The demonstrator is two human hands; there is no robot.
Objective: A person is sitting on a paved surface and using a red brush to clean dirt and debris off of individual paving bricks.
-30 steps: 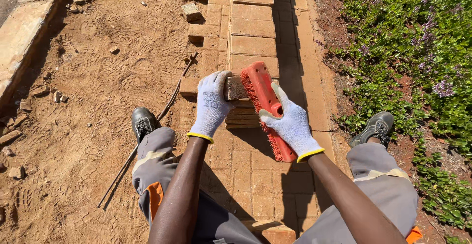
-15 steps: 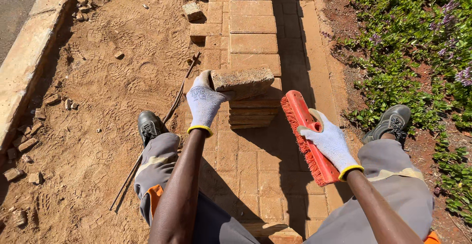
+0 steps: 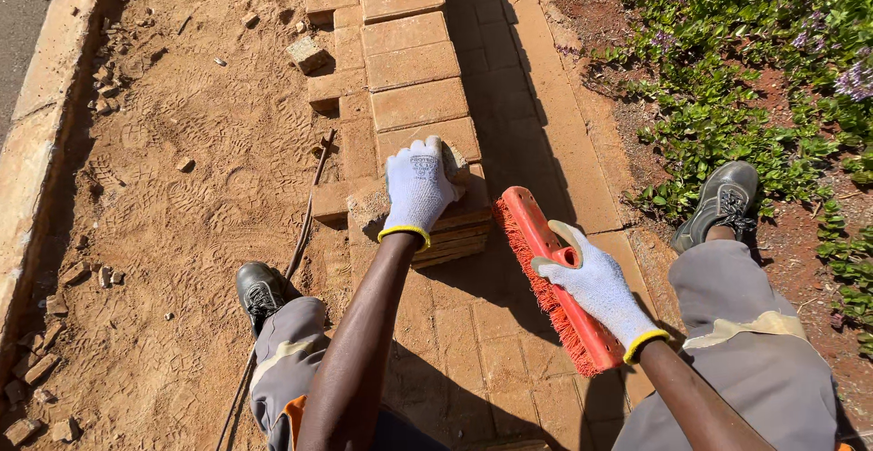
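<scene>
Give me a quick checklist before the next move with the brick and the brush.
1. Left hand has hold of the paving brick: ok, the gloved palm lies over it, fingers curled on the far edge.
2. Brick rests on the stack of bricks: cannot tell, the hand hides the contact.
3. Right hand grips the red brush: ok, fingers wrapped round its back, bristles facing left.
4. Brush apart from the brick: ok, a gap of paving shows between them.
5. Both hands gloved: ok.
6. Thin rod on the sand is apart from both hands: ok, it lies left of the paving.
</scene>
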